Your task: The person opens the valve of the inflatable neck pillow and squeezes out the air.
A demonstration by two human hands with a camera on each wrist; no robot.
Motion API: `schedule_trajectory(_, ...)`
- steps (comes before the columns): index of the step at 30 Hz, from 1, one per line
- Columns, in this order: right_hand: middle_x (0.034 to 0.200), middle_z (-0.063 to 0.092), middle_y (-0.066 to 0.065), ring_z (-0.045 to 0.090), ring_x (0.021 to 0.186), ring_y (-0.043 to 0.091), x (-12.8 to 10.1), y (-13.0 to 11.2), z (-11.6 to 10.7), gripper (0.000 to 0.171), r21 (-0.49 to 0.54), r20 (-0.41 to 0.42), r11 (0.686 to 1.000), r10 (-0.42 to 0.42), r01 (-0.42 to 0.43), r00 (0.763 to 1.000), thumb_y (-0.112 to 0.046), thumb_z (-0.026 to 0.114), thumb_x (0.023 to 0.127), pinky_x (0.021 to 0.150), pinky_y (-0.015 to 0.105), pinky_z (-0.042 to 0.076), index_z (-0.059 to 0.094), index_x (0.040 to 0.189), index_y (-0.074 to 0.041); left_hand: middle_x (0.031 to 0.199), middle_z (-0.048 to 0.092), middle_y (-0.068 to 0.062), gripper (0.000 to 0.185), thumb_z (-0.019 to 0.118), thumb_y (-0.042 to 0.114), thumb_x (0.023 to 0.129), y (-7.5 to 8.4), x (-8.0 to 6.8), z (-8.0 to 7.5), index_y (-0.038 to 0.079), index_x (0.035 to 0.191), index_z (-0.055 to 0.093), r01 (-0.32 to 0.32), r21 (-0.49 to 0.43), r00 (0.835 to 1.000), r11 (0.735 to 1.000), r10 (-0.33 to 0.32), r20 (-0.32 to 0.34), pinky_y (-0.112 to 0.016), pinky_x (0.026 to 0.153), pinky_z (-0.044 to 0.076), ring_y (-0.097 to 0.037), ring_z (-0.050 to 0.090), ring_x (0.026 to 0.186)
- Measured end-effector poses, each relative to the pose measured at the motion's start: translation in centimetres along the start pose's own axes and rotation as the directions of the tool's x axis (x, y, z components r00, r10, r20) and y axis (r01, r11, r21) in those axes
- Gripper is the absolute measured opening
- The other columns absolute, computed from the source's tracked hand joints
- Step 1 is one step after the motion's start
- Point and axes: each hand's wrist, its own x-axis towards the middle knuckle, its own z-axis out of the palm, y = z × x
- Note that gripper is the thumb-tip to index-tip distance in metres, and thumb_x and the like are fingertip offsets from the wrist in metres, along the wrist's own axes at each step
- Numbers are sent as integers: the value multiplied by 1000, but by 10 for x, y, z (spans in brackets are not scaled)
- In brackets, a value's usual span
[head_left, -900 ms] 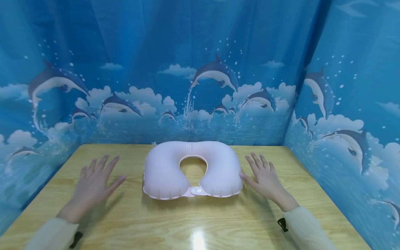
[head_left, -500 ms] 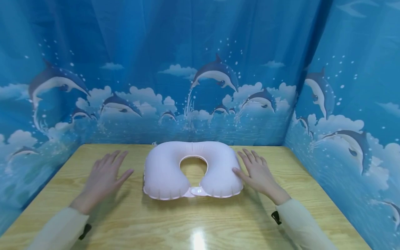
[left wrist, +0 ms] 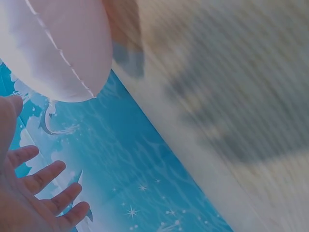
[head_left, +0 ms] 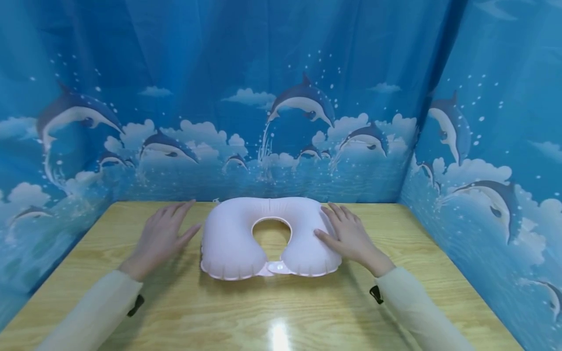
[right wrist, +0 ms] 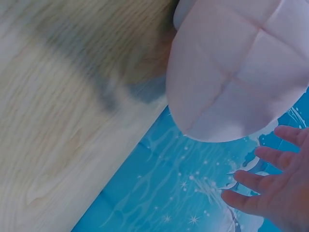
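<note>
A pale pink inflated U-shaped neck pillow [head_left: 234,239] lies on the wooden table, its two ends joined by a snap strap [head_left: 277,267] at the front. To its left, my left hand [head_left: 160,239] hovers with straight, spread fingers, the thumb close to the pillow's left side. A gap shows between them in the left wrist view. My right hand [head_left: 351,234] is at the pillow's right side, and its thumb overlaps that side in the head view. In the right wrist view its fingers [right wrist: 251,181] are spread below the pillow; contact cannot be told.
The light wood table [head_left: 246,312] extends around the pillow, with a bright reflection near the front. Blue dolphin-print curtains [head_left: 210,97] hang along the back and both sides. A small dark clip or strap piece hangs at each sleeve.
Both hands have moved inward and slightly forward, the left one rightward and the right one leftward, closer to the pillow. The pillow has stayed in place.
</note>
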Motion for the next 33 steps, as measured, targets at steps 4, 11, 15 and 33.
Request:
schedule_trajectory(4,149,26,14,24,134,41,5,-5,0,69,12,-5,1000,-17,17,1000,-57,43,89,102,62,22,32,142,-14,128,48,-23,63,54,44,88,2,11,2,7,136,39,3,10,1000,1000,-3,-1,-62,92,32,-43,44,115)
schedule_trajectory(11,148,28,15,25,133,42,10,-16,3,68,36,-2,999,-18,18,1000,-55,45,88,100,65,23,34,141,-13,128,48,-22,63,52,48,88,6,27,7,8,136,40,21,-7,999,1000,-21,43,-61,91,34,-43,44,114)
schedule_trajectory(15,147,30,15,27,133,41,10,-20,5,67,33,-10,999,-18,18,1000,-55,47,87,99,65,25,36,140,-14,128,48,-23,61,52,45,89,7,35,10,8,136,40,36,-12,997,999,-35,73,-61,92,34,-44,43,116)
schedule_trajectory(33,143,34,19,34,127,44,12,-22,20,63,24,-57,998,-51,53,997,-48,51,87,96,62,31,42,135,-10,133,47,-18,52,48,45,91,6,62,25,16,134,44,92,-166,980,982,-59,190,-64,96,27,-43,41,121)
